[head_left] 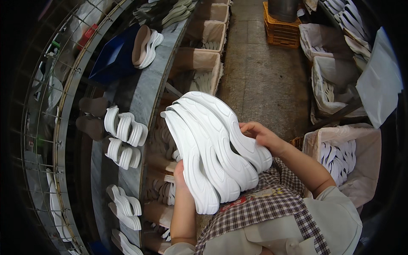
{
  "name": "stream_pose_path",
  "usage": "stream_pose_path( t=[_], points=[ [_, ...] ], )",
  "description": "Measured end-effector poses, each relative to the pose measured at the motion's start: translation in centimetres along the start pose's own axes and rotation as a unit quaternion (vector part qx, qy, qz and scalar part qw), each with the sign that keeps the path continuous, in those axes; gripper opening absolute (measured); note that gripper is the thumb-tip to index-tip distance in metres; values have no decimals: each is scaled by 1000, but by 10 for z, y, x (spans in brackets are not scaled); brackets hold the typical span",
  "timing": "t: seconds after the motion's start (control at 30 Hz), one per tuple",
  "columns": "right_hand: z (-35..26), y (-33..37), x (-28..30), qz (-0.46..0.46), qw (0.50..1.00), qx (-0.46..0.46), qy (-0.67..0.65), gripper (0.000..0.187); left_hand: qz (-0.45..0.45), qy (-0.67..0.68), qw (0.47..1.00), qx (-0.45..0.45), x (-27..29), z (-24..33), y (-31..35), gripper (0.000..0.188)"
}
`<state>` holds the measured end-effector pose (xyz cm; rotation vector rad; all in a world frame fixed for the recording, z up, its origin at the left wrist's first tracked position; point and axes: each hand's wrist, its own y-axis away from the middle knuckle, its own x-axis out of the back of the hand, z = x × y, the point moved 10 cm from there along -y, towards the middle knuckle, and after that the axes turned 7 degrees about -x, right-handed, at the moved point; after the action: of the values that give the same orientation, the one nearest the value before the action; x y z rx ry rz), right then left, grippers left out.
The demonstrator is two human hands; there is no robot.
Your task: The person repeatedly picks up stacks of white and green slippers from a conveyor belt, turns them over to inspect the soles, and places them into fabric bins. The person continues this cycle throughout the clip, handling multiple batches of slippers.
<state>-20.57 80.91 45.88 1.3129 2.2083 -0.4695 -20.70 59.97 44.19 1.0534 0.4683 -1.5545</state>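
Observation:
A stack of several white shoe soles point(208, 148) is held in front of my chest, side by side with their sculpted sidewalls showing. My left hand point(180, 174) grips the stack from its left and underneath; most of its fingers are hidden behind the soles. On the other side, my right hand point(260, 137) has its fingers curled against the edge of the rightmost sole. The heel ends lean toward my checked apron point(263, 208), and the other ends point away from me.
On the left, a grey bench point(146, 91) bears groups of white soles point(125, 127) and a blue bin point(114, 55). Lined baskets of soles point(199, 63) stand beside it. To the right are another lined basket point(361, 170), a hanging plastic sheet point(380, 80) and orange crates point(282, 32). A concrete aisle point(259, 76) runs between.

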Motion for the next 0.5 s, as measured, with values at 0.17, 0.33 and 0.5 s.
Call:
stream_pose_path(
  t=[0.17, 0.33, 0.5],
  points=[
    [9, 4, 3, 21, 999, 8, -25, 52, 4, -35, 999, -22, 15, 5, 0, 45],
    [8, 6, -3, 36, 998, 13, -53, 48, 25, -65, 997, -29, 36, 3, -9, 47],
    [-12, 5, -29, 56, 992, 47, 100, 47, 4, -53, 998, -19, 25, -4, -19, 47]
  ],
)
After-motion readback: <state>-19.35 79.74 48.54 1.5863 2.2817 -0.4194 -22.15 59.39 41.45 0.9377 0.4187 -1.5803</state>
